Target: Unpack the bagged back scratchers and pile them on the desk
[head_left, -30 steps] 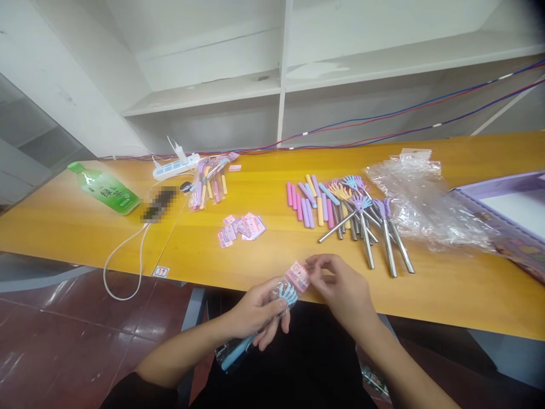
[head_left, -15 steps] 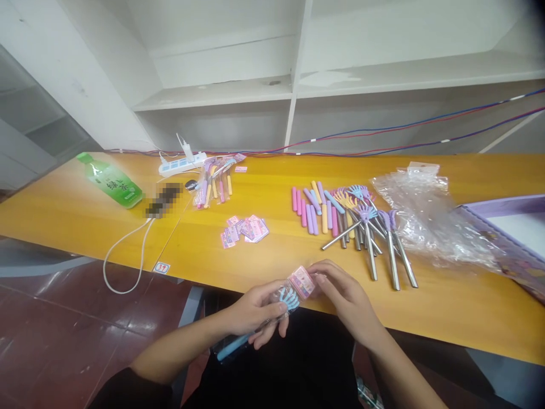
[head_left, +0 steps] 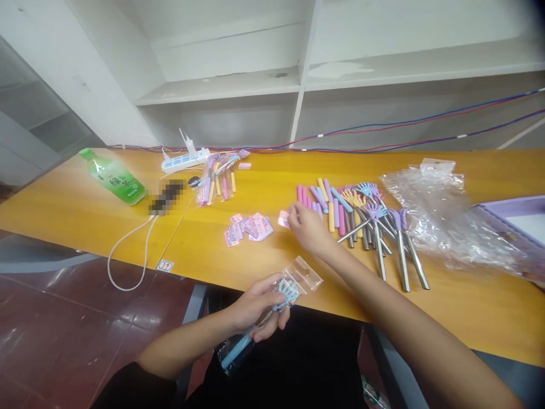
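My left hand [head_left: 259, 307] is closed around a back scratcher [head_left: 236, 350] with a light blue claw head and a blue handle. It sits inside a clear plastic bag [head_left: 310, 274], whose top flap sticks out past my fingers. Over the table, my right hand [head_left: 310, 227] pinches a small pink card [head_left: 284, 219]. Left of that hand lies a loose pile of pink and purple cards [head_left: 258, 227]. Just behind and to its right are coloured handle grips [head_left: 331, 217] and unbagged scratchers [head_left: 377, 238] with metal shafts.
Bagged scratchers [head_left: 218, 179] lie at the back beside a power strip [head_left: 185, 161]. A green tea bottle [head_left: 114, 177] lies at the left, near a white cable [head_left: 145, 255]. Clear bags [head_left: 443, 216] and a purple box [head_left: 517, 207] occupy the right. White shelving [head_left: 221, 88] stands behind the table.
My right hand has left the bag's top and moved up and forward over the table with the pink card. The bag's flap now shows clear. My left hand still holds the bagged scratcher.
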Action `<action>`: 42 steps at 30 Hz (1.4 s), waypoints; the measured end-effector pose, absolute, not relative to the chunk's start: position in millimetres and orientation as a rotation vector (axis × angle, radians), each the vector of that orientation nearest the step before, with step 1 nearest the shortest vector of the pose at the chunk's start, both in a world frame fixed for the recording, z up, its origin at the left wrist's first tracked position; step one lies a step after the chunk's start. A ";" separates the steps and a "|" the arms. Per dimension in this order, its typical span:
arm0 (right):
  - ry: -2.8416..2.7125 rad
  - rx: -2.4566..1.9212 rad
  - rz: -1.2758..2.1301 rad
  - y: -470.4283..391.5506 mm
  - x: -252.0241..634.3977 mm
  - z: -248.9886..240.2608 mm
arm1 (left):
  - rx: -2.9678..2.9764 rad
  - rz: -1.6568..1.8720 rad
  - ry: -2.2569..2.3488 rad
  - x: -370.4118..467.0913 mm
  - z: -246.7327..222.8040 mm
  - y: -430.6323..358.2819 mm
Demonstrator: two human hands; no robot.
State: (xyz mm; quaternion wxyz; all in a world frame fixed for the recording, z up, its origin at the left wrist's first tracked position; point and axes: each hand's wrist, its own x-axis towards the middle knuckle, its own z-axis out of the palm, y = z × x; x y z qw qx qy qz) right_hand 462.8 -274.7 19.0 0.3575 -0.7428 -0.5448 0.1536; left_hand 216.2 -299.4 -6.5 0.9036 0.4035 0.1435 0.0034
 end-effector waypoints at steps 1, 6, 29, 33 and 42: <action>-1.427 -1.901 0.405 -262.7 457.5 18.8 | 0.824 0.022 0.292 216.3 -7.7 -299.5; -1.494 -1.840 0.349 -254.9 459.4 23.0 | 0.794 0.164 0.322 215.3 -12.0 -298.5; -1.479 -1.349 1.032 -441.5 337.4 -16.1 | 0.598 1.167 0.610 219.7 31.6 -270.1; -1.397 -1.384 1.033 -441.3 335.1 -21.4 | 0.610 1.187 0.605 218.2 29.1 -266.7; -1.139 -1.377 1.061 -434.3 329.2 -29.6 | 0.645 1.138 0.633 221.6 26.6 -274.2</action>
